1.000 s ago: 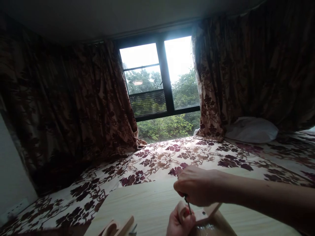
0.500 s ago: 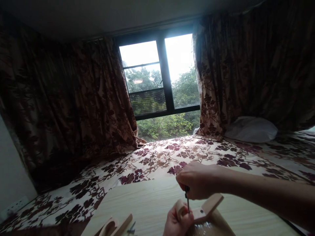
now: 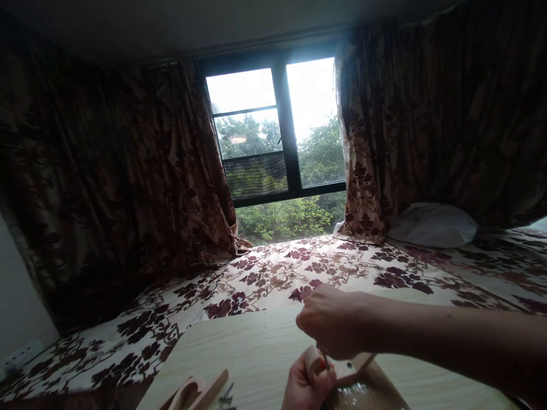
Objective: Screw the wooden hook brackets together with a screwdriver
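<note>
My right hand [image 3: 331, 320] is closed in a fist around a screwdriver [image 3: 327, 362]; only its thin metal shaft shows below the fist, pointing down. At the shaft's lower end, my left hand [image 3: 299, 386] grips a pale wooden piece [image 3: 345, 370] with a curled end and a dark hole. The shaft's tip meets the wood beside my left fingertips, which hide the contact point. Under the wooden piece sits a brown, shiny item [image 3: 370, 393], perhaps wrapped in clear tape or film. My right wrist and forearm cover part of the wood's far end.
More pale wooden pieces [image 3: 211, 388], one of them curved, lie at lower left beside several dark screws [image 3: 227, 397]. All rest on a light wooden board [image 3: 252, 336] over a floral bedspread [image 3: 273, 279]. Behind are a window [image 3: 290, 131], curtains [image 3: 363, 188] and a white pillow [image 3: 431, 224].
My right fist has turned and come slightly left and lower, so less of the screwdriver shows and the forearm hides more wood. My left hand stays in nearly the same place.
</note>
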Action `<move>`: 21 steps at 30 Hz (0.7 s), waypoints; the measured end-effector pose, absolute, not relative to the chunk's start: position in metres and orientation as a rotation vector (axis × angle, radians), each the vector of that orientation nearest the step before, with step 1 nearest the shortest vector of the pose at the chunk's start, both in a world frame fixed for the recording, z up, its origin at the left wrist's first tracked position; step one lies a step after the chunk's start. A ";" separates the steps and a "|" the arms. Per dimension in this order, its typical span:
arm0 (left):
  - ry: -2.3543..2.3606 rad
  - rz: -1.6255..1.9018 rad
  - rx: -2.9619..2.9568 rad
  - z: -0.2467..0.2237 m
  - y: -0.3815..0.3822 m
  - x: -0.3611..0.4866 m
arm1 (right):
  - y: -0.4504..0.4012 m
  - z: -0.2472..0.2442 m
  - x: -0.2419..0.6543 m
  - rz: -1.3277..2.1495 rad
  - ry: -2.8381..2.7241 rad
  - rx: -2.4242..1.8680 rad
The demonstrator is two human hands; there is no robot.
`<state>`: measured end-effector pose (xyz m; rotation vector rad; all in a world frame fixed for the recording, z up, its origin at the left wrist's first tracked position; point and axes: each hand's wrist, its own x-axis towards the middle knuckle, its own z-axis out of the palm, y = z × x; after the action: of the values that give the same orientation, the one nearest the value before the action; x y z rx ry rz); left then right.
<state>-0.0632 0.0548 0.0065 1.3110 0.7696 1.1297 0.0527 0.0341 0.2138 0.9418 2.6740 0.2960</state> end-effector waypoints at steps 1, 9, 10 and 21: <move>0.773 1.137 1.303 0.006 0.055 -0.063 | 0.034 0.214 0.053 0.295 2.662 0.962; 0.746 1.159 1.288 0.008 0.054 -0.060 | 0.037 0.218 0.057 0.213 2.646 1.077; 0.736 1.160 1.296 0.008 0.053 -0.060 | 0.037 0.219 0.057 0.200 2.643 1.086; 0.690 1.122 1.335 0.007 0.058 -0.064 | 0.035 0.223 0.057 0.209 2.617 1.036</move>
<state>-0.0636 0.0578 0.0066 1.3348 0.6898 1.1224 0.0570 0.0350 0.2232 1.0361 2.6171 0.2095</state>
